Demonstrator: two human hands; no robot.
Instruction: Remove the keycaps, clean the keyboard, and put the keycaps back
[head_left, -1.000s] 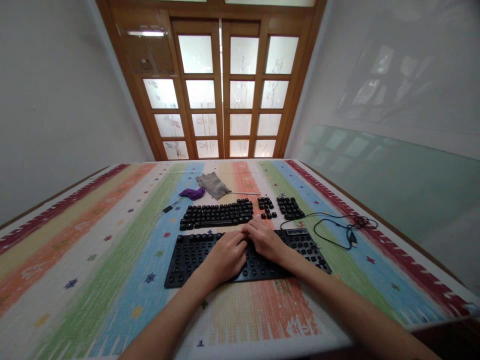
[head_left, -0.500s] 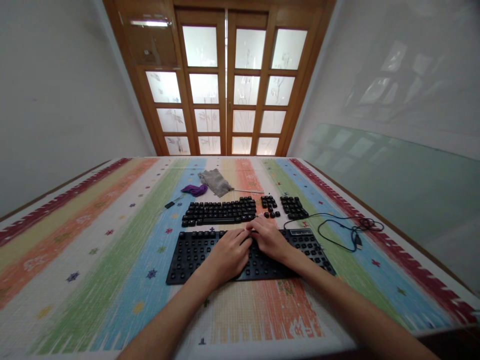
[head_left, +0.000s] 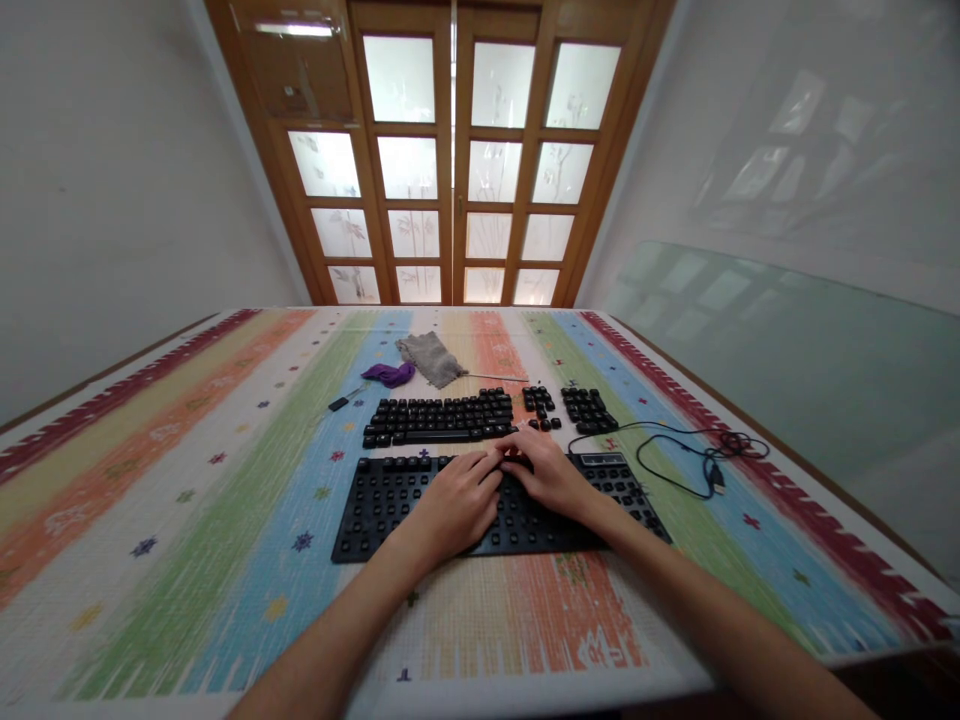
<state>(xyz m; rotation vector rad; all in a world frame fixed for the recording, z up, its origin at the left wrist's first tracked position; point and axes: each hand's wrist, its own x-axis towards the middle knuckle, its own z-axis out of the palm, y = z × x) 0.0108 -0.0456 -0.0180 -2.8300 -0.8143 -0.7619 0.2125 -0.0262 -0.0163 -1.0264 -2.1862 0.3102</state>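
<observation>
In front of me lies a black keyboard base (head_left: 379, 510), with bare switches over most of it and a few keycaps (head_left: 401, 465) on the left of its top row. My left hand (head_left: 461, 500) rests on the middle of the base, its fingers curled together towards the top row. Meeting it there is my right hand (head_left: 551, 475), thumb and fingers bent into a pinch. Whatever is between the fingertips is hidden. Just beyond the base, loose black keycaps (head_left: 442, 420) are laid out in keyboard order, with a number-pad group (head_left: 589, 410) at the right.
A coiled black USB cable (head_left: 709, 465) runs off to the right of the keyboard. Behind the keycaps lie a grey cloth (head_left: 431, 358), a purple cloth (head_left: 388, 374) and a small black-handled tool (head_left: 339, 404). The striped tablecloth (head_left: 247, 510) covers the table.
The fingers of my right hand have shifted slightly and arch higher over the top row. My left hand stays almost in place. The whole view has tilted a little.
</observation>
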